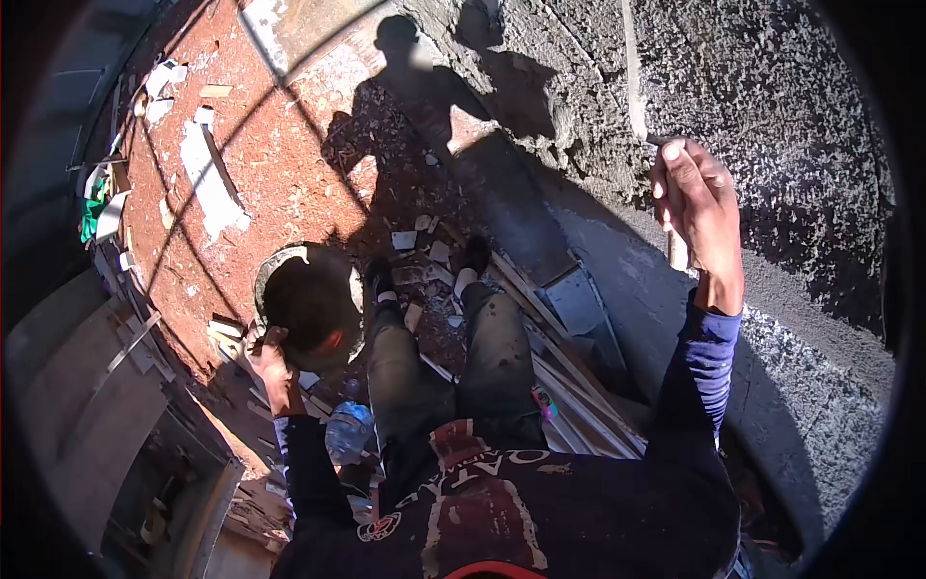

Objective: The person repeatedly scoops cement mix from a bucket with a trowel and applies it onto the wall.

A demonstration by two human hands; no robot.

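Note:
My left hand [273, 359] is closed on the near-left edge of a round bucket [282, 259] with a mortar-caked rim. The bucket's inside lies mostly in shadow, so its contents are hard to make out. Raised at the right, my right hand [702, 198] is wrapped round what looks like a trowel, with its pale handle [677, 251] showing below the fist. A dark metal part sticks out by the thumb, close to the wall; the blade cannot be made out clearly. Rough wet-looking mortar [752, 87] covers the wall [617, 256] beyond this hand.
Long boards [579, 386] lean or lie right of my legs. Between my left arm and leg is a clear plastic bottle [349, 429]. Broken pieces litter the red soil [289, 174], with a white sheet [207, 183] farther left. Shadows of people fall on ground and wall.

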